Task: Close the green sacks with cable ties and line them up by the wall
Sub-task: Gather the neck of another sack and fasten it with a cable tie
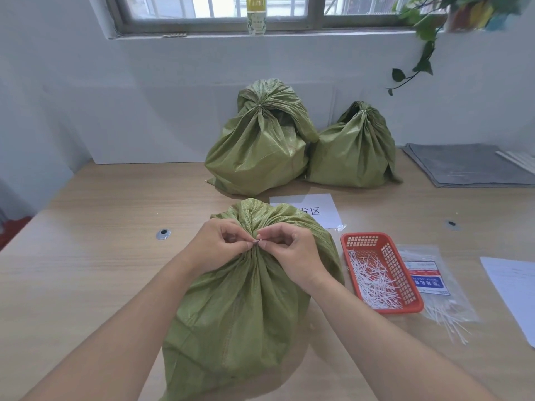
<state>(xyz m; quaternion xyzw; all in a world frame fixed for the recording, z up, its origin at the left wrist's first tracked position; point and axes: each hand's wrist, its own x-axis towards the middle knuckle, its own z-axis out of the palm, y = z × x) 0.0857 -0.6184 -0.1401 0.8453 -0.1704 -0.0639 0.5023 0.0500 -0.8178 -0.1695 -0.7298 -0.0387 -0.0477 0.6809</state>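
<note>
The left hand (220, 244) and right hand (289, 248), fingers curled, both pinch the gathered neck of the green sack (240, 308), upright just left of the red basket (398, 309); the neck lies directly between them.

Office-like room: wooden desk (101, 256) with cable grommets (163, 234), papers (512, 287).

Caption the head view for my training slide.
Left hand and right hand pinch the near green sack's gathered neck; two tied sacks stand by the wall.

Bottle (256, 15), trailing plant (425, 27), grey cloth (463, 166), paper sheet (515, 287)
</note>
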